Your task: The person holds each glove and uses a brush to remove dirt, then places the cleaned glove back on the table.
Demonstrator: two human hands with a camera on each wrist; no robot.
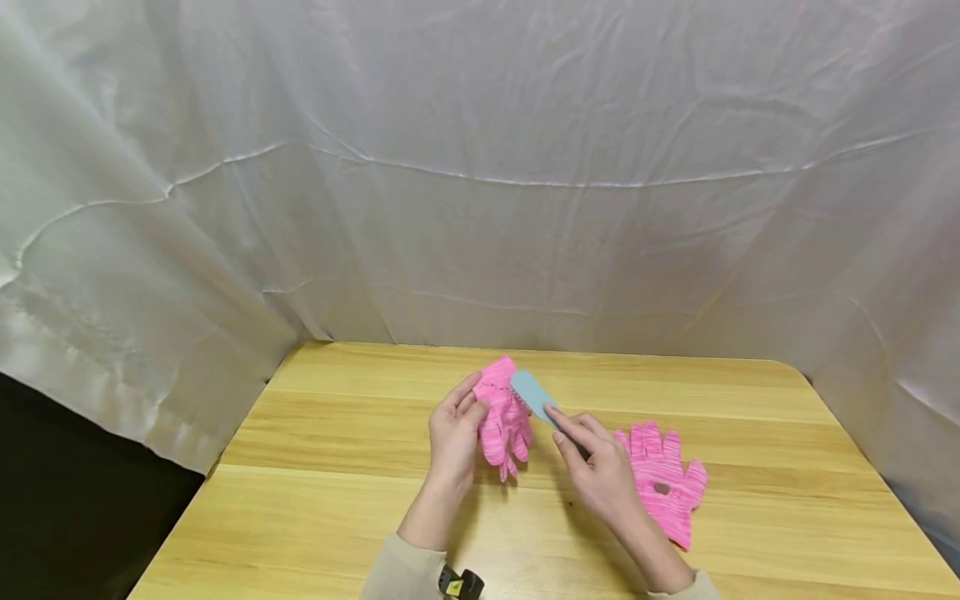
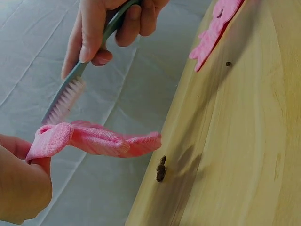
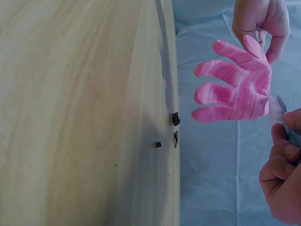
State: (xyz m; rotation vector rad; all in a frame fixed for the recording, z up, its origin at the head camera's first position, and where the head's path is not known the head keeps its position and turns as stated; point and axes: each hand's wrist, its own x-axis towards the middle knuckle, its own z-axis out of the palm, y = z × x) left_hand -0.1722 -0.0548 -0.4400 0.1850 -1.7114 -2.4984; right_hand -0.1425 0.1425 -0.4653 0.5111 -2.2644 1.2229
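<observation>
Above the table, my left hand [image 1: 454, 433] pinches a pink knitted glove [image 1: 501, 408] near its cuff, thumb on one side and fingers on the other. The glove's fingers hang down and spread apart in the right wrist view. My right hand [image 1: 600, 462] grips the handle of a blue-grey brush [image 1: 534, 394], with the index finger laid along its back. In the left wrist view the brush's pale bristles [image 2: 66, 101] point at the glove and meet its surface near the cuff. A second pink glove [image 1: 667, 487] lies flat on the table beside my right forearm, with a dark patch on it.
The wooden table [image 1: 315, 500] carries a few small dark crumbs, among them a larger dark lump [image 2: 161, 169] and another crumb [image 3: 158, 144]. A grey-white curtain [image 1: 480, 233] hangs behind the table and along its sides. A black band [image 1: 461, 583] circles my left wrist.
</observation>
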